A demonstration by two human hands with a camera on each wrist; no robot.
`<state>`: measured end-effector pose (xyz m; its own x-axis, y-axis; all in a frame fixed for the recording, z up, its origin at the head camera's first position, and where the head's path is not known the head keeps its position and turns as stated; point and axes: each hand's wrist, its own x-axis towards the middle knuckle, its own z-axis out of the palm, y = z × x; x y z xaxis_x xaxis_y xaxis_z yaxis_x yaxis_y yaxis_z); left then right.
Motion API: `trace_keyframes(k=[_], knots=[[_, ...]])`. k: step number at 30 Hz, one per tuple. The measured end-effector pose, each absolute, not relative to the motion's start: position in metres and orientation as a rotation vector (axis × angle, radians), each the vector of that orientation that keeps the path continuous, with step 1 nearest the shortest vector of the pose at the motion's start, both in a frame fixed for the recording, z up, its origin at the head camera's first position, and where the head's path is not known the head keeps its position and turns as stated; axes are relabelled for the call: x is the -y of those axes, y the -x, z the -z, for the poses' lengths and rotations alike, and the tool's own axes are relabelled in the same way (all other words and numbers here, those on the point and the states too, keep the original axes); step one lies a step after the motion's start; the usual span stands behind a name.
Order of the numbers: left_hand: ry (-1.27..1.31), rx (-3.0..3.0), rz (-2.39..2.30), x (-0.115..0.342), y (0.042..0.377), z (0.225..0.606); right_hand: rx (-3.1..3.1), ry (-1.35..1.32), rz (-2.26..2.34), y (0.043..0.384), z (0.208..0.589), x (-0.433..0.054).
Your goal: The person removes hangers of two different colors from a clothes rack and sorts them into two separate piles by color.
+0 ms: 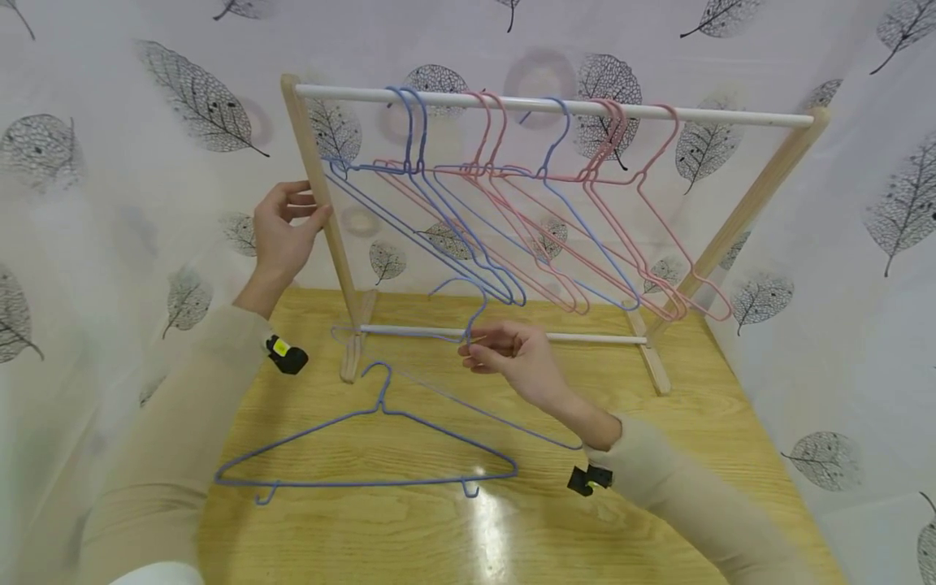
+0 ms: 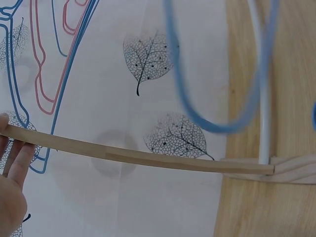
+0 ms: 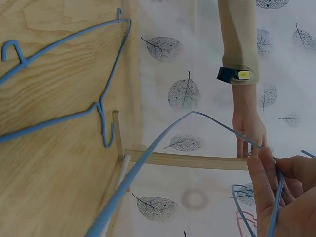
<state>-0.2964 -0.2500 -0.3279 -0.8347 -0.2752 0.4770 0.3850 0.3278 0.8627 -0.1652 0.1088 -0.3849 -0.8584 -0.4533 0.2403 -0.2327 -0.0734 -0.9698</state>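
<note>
My left hand (image 1: 283, 236) grips the left wooden post (image 1: 340, 264) of a clothes rack, thumb on one side and fingers on the other. In the left wrist view its fingers (image 2: 20, 165) reach around that post. My right hand (image 1: 522, 361) pinches a blue clothes hanger (image 1: 483, 304) near the base of its hook, in front of the rack's lower bar. The hanger's frame slants off to both sides, and its shoulder (image 3: 148, 152) crosses the right wrist view. Another blue hanger (image 1: 366, 484) lies flat on the wooden table, hook toward the rack.
From the white top rail (image 1: 709, 116) hang several blue hangers (image 1: 569, 130) and several pink hangers (image 1: 661, 150), mixed along its length. A white lower bar (image 1: 595, 338) joins the rack's wooden feet. A leaf-print curtain (image 1: 197, 211) surrounds the table (image 1: 585, 520).
</note>
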Motion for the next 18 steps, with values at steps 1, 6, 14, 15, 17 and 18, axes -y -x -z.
trace_keyframes(k=[1,6,14,15,17,18], knots=[[0.096,2.042,1.546,0.25,0.296,0.328,-2.016,0.744,2.047,0.163,0.389,-0.106],[0.1,2.054,1.533,0.25,0.296,0.328,-1.956,0.661,2.007,0.156,0.409,-0.092],[0.105,2.049,1.544,0.249,0.296,0.328,-1.857,0.625,1.963,0.151,0.442,-0.066],[0.102,2.048,1.545,0.249,0.296,0.328,-1.845,0.61,1.955,0.15,0.445,-0.062],[0.096,2.044,1.546,0.249,0.296,0.327,-1.821,0.59,1.939,0.148,0.451,-0.054],[0.094,2.042,1.545,0.249,0.296,0.327,-1.807,0.571,1.934,0.147,0.453,-0.051]])
